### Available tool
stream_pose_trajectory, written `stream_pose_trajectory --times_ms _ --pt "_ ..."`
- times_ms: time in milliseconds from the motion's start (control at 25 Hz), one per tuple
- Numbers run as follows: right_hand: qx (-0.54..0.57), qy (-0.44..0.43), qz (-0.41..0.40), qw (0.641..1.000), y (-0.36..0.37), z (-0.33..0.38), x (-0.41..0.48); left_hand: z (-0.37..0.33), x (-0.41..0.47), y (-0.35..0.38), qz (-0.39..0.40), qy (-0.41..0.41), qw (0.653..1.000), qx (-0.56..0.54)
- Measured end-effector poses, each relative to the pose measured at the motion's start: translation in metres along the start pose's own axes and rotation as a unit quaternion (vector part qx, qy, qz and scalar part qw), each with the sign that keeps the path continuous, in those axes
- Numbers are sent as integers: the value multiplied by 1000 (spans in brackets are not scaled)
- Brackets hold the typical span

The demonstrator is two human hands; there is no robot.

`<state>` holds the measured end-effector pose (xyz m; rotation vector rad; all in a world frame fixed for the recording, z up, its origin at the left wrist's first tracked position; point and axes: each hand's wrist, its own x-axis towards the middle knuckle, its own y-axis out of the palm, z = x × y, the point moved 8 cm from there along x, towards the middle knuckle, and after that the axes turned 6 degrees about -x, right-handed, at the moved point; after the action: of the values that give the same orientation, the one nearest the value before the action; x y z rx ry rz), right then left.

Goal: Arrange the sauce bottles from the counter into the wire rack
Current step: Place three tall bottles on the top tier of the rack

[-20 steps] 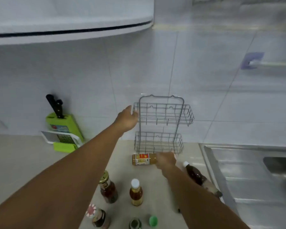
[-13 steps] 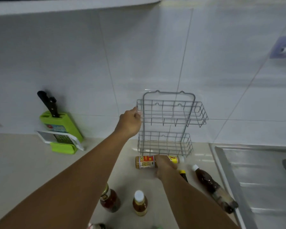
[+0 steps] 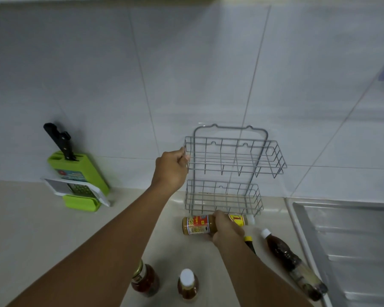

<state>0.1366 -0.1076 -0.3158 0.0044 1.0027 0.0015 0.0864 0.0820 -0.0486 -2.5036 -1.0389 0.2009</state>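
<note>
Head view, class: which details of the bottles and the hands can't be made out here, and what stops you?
- Bottle with the yellow cap: body hidden behind the right hand.
- Lying bottle: label print too small to read; neck covered by that hand.
- Left hand at the wire rack: fingertips blurred.
- Gold-lidded jar: partly behind the left forearm.

Dim kitchen corner, pale tile and counter

Large white wall tiles (image 3: 186,69) are running down to a beige countertop (image 3: 27,229). A green knife block (image 3: 80,173) is leaning against the wall at left, with a white grater (image 3: 73,188) lying across its front. A steel sink drainboard (image 3: 350,240) is catching weak light at right.
</note>
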Motion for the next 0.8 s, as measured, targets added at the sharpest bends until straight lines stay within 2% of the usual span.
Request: stream_pose_trajectory --times_ms 80,160,200,280,400,480,560,800 --pt "-4 -117 -11 993 -13 16 -26 2 -1 0 8 -14 1000 -11" --pt "-18 -273 51 960 -22 49 -73 3 -1 -1 10 -24 999 -22" --pt "-37 -352 81 932 -29 70 -105 3 -1 -1 9 -30 999 -31" --pt "-89 -501 144 849 -36 114 -178 3 -2 -2 8 -37 998 -43" --pt "-119 -635 223 730 -32 171 -277 1 -3 -4 -5 -44 998 -49" --pt "-139 -687 238 672 -19 204 -324 0 -5 -6 -13 -40 998 -48" --pt "-199 -712 223 635 4 230 -343 -3 -6 -5 -19 -29 999 -30" --pt "-354 -652 247 624 80 244 -310 -4 -8 -5 -20 -33 998 -46"
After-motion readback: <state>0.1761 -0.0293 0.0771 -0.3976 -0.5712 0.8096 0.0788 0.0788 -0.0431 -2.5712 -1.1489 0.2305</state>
